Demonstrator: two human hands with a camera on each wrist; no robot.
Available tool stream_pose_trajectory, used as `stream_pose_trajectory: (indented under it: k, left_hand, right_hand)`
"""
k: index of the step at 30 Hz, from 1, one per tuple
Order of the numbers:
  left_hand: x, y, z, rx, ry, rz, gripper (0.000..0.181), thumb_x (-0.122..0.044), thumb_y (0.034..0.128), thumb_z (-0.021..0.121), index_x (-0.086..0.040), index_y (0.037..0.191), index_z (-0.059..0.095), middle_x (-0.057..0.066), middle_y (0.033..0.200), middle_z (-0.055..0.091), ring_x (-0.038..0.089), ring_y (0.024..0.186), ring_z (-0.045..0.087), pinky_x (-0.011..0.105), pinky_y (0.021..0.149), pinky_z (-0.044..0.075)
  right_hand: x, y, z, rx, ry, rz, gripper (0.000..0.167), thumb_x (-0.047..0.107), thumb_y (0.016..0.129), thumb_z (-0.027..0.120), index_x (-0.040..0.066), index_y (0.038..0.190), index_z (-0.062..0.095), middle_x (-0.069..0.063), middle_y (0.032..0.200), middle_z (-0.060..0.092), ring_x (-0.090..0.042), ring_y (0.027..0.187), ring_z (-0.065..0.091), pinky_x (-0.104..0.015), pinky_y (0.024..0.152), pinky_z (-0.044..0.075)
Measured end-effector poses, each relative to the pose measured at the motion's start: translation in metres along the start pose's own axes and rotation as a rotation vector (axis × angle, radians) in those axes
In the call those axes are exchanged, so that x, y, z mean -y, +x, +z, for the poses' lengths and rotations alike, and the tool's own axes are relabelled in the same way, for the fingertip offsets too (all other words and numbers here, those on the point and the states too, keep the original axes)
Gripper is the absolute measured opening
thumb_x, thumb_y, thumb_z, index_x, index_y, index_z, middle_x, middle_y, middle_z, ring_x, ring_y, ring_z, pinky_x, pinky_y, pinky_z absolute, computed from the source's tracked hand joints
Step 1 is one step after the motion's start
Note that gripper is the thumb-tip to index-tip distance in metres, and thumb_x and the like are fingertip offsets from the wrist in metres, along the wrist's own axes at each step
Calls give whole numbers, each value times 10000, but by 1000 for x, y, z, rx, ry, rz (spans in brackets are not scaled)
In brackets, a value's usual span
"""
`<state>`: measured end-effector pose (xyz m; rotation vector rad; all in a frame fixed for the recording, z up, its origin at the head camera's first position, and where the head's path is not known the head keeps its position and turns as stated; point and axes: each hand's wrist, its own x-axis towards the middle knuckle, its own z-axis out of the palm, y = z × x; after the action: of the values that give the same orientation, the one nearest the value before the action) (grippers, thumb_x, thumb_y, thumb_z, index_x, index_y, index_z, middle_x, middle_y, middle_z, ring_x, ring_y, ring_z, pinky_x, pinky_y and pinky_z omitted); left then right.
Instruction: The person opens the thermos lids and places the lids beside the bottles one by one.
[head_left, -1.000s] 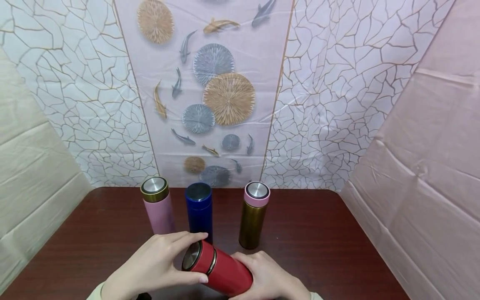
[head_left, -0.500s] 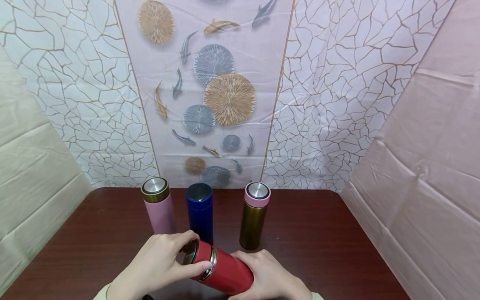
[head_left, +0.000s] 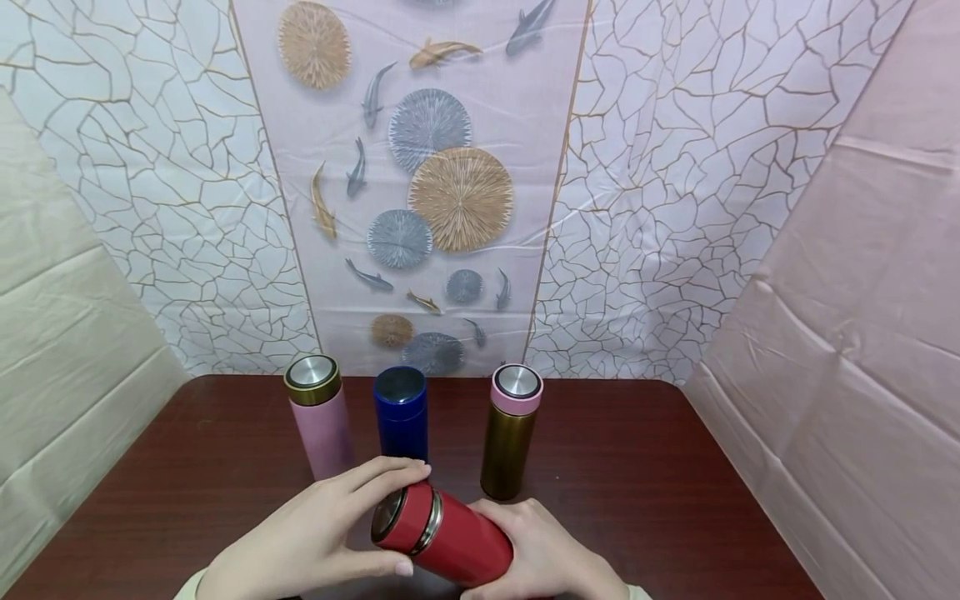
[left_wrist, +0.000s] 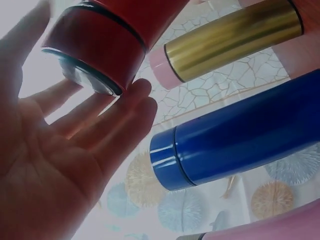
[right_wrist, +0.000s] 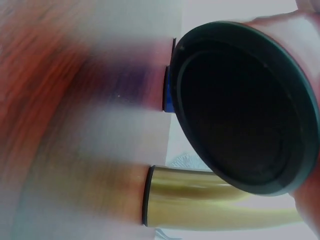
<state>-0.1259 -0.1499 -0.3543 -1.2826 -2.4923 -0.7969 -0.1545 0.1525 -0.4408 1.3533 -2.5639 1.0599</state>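
A red thermos flask [head_left: 468,542] lies tilted above the near part of the table, its lid [head_left: 405,517] pointing left. My right hand [head_left: 540,550] grips the flask's body near the base. The black base [right_wrist: 240,110] fills much of the right wrist view. My left hand [head_left: 307,533] is spread around the lid, its fingers nearly straight. In the left wrist view the thumb stands apart from the red lid [left_wrist: 100,47] and the fingers reach behind it; whether they touch is unclear. A silver ring [head_left: 430,523] shows between lid and body.
Behind the hands stand a pink flask [head_left: 324,437] with a gold lid, a blue flask [head_left: 401,425] and a gold flask [head_left: 507,450] with a pink lid. All are upright on the dark red-brown table [head_left: 637,475], with a patterned cloth [head_left: 645,208] behind.
The left hand's curled fingers turned at the lid, then straightened, and the thumb came away from it. More of the silver ring shows than a second ago. The right hand's grip looks the same.
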Motion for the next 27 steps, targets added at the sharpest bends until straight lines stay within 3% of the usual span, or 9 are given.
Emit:
stream_pose_trajectory:
  k: [3,9,15,20,27]
  left_hand:
    - [0,-1,-3,27,-35,46,775,-487,880,753,-291,1537,391,-85,1483,456,111,1260,533,326,895,559]
    - [1,-1,-4,1,-43,132,850,-282,820,861,-236,1536,405,-38,1492,464,146,1261,545,275,894,551]
    - [1,-1,-5,-38,3,132,842,-375,805,861,-243,1519,434,-63,1413,532,104,1177,594,254,891,545]
    - [2,-1,-5,-78,51,86,807,-524,807,811,-259,1491,473,-101,1312,597,83,1108,631,333,838,579]
    - [1,-2,-2,-74,54,-63,736,-631,788,769,-253,1389,578,-120,1197,653,29,1009,643,298,782,583]
  right_hand:
    - [1,-1,-1,0,47,7,594,469,776,835,302,1284,577,142,1009,698,52,807,627,-121,657,505]
    - [3,-1,-3,-1,53,-22,591,440,770,843,288,1277,580,136,1016,700,52,814,630,-120,662,507]
    - [3,-1,-3,1,40,-25,590,469,777,831,282,1278,581,130,1022,701,52,819,628,-118,664,503]
    - [4,-1,-4,20,63,23,588,468,782,824,299,1288,577,132,1023,702,47,816,632,-130,664,513]
    - [4,-1,-3,11,35,22,600,489,777,819,299,1293,580,131,1014,704,53,809,628,-123,653,507]
